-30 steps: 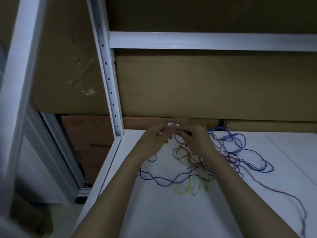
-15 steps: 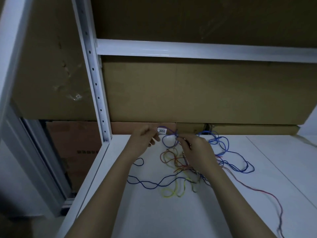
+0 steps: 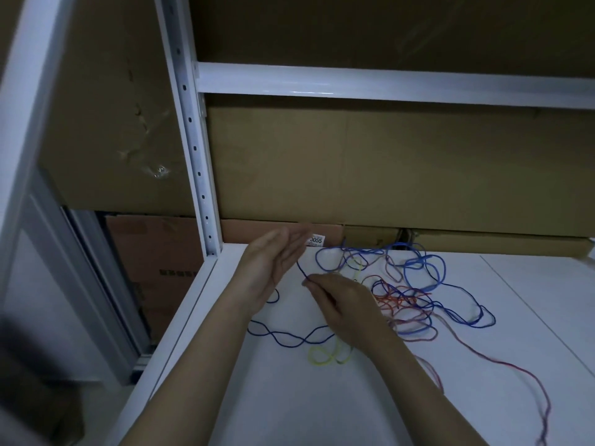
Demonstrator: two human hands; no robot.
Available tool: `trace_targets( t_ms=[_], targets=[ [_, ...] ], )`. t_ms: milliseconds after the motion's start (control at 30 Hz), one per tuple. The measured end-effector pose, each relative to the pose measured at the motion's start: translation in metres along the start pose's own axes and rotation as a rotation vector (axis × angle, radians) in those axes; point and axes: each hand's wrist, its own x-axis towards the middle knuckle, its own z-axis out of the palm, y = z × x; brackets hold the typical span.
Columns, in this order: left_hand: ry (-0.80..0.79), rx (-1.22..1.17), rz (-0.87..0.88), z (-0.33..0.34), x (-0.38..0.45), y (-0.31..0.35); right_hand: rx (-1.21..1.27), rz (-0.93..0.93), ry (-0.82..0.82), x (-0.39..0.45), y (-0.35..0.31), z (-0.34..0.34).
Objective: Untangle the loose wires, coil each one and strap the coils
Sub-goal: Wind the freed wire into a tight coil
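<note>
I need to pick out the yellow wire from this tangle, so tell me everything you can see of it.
The yellow wire is thin, flexible and looks plastic-coated, pale yellow-green. It lies uncoiled on the white shelf, its nearest part forming small loose loops beside the right forearm. A dark blue wire runs close by these loops. Another yellow stretch shows past the right hand, near the blue loops; what joins the two is hidden under the hand. No strap is on it.

A small white label (image 3: pixel 316 240) is showing the number "3055" in dark digits; it is sitting at the far edge of the white shelf (image 3: pixel 322 397), against a brown cardboard box (image 3: pixel 283 230). Dark print is showing on another brown box (image 3: pixel 154 252) at left, too blurred to read.
</note>
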Motion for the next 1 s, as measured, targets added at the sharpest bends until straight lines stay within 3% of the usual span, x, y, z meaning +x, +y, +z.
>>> trace_targets(
  t_ms=[67, 167, 400, 500, 633, 700, 833, 933, 1000],
  targets=[
    [0.091, 0.146, 0.084, -0.006, -0.001, -0.007, 0.012, -0.035, -0.017, -0.005, -0.003, 0.002],
    [0.214, 0.588, 0.142, -0.016, -0.004, -0.015, 0.052, -0.103, -0.017, -0.005, -0.004, 0.0],
    [-0.042, 0.783, -0.003, -0.025, -0.017, -0.017, -0.043, -0.228, 0.092, 0.019, 0.001, -0.017],
    [-0.112, 0.67, -0.077, -0.028, -0.026, -0.013, -0.096, -0.333, 0.199, 0.042, 0.007, -0.017],
    [-0.173, 0.394, -0.126, -0.028, -0.036, -0.01, 0.096, -0.206, 0.242, 0.068, 0.015, -0.006],
    [-0.121, 0.259, -0.13, -0.032, -0.038, -0.012, 0.272, -0.054, 0.124, 0.075, 0.018, 0.007],
    [0.018, 0.124, -0.031, -0.041, -0.036, -0.014, 0.515, 0.284, -0.272, 0.069, 0.019, 0.034],
    [0.12, 0.023, 0.031, -0.045, -0.028, -0.014, 0.398, 0.302, -0.447, 0.05, 0.011, 0.048],
    [0.205, -0.012, 0.043, -0.046, -0.021, -0.017, 0.209, 0.177, -0.471, 0.037, 0.0, 0.056]
  ],
)
